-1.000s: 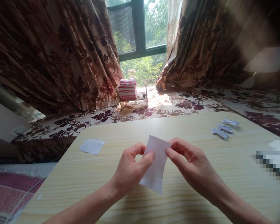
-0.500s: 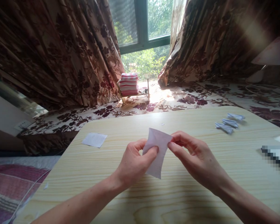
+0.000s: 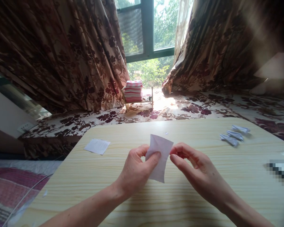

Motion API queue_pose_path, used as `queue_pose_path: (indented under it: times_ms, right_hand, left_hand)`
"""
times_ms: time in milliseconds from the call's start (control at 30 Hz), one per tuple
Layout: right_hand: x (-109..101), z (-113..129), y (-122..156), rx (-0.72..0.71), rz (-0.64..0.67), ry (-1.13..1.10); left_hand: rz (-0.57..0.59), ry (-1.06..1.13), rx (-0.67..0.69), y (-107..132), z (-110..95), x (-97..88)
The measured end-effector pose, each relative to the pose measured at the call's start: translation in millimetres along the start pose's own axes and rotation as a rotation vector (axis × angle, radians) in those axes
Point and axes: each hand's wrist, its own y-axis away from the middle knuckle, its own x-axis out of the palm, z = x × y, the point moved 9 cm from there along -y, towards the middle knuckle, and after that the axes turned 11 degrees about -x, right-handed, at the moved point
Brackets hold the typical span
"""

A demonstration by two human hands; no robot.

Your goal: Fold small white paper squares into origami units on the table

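Observation:
A small white paper sheet (image 3: pixel 160 156) is held up above the pale wooden table (image 3: pixel 123 201). My left hand (image 3: pixel 135 171) pinches its left edge between thumb and forefinger. My right hand (image 3: pixel 196 167) pinches its upper right corner, fingers closed on it. The sheet bows slightly between the two hands and its lower corner hangs free.
A second white paper square (image 3: pixel 97 146) lies flat at the table's far left. Three small folded paper pieces (image 3: pixel 234 135) sit at the far right. A blurred-out patch (image 3: pixel 280 171) covers the right edge. Behind are a flowered cloth, curtains and a striped stack (image 3: pixel 133 91) by the window.
The sheet has been drawn in a little between the hands and looks shorter; both hands keep their pinch. The camera has shifted slightly.

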Motion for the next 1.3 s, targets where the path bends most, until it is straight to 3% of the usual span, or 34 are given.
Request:
queue_pose_path:
  times_ms: [133,267,533,733,1100,1300]
  right_hand:
    - [12.4,0.8,0.4,-0.021,0.088,0.015]
    - [12.7,0.5,1.0,-0.025,0.077,0.004]
    - [7.0,-14.2,0.7,0.086,0.064,-0.074]
    - [8.0,-16.0,1.4,0.109,0.051,-0.126]
    - [9.4,-7.3,2.1,0.093,0.104,-0.188]
    - [13.3,-5.6,3.5,0.084,0.137,-0.188]
  left_hand:
    - [0.016,0.043,0.035,2.6,-5.0,0.5]
    - [0.038,0.052,0.065,4.9,-11.3,2.1]
    - [-0.155,-0.040,0.181,5.4,-33.7,-24.6]
    - [-0.200,-0.030,0.166,4.4,-39.2,-32.9]
    - [-0.159,-0.016,0.126,7.8,-39.3,-24.5]
    - [-0.047,-0.014,0.078,6.3,-25.1,-10.7]
